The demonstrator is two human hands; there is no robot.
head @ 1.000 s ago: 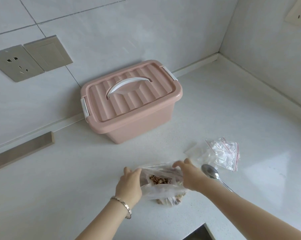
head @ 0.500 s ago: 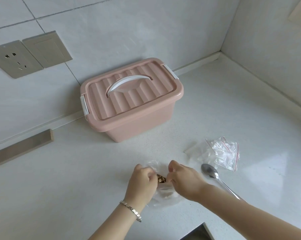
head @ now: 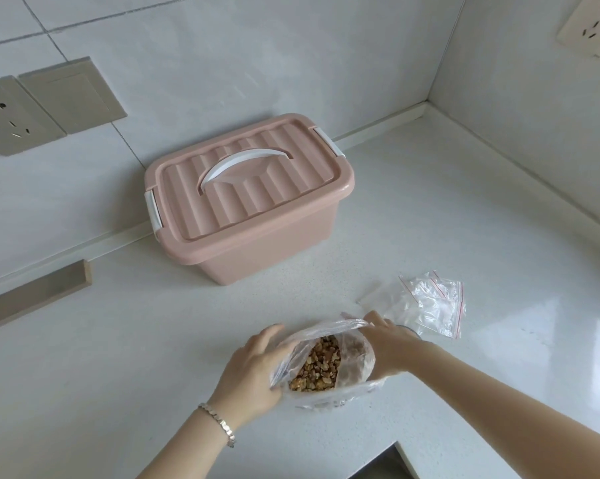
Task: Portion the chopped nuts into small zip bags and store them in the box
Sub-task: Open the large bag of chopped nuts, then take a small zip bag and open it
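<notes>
Box point(head: 257, 216): beyond your left hand, well apart. It is hard pink plastic with a ribbed lid and a white handle and clips. The lid is on and must come off before you store anything.
Left hand point(head: 253, 368): your fingers curve loosely round the bag's left rim and hold it open.
Bag point(head: 355, 354): between your hands, on the counter point(head: 153, 340). The film is thin, clear and floppy, and the mouth is pulled wide. If you let one side go, the wall will probably fold and tip the mouth over.
Nuts point(head: 317, 364): inside the bag. They are small, brown, rough and loose. A slump would likely scatter them across the smooth counter.
Right hand point(head: 384, 344): your fingers are curled and pinch the right rim.
Zip bags point(head: 433, 302): just past your right hand. They are flat, crinkled clear film with red strips, and look empty. Both your hands are busy, so reaching for one means freeing a rim. They are light enough to skid if you brush them.
</notes>
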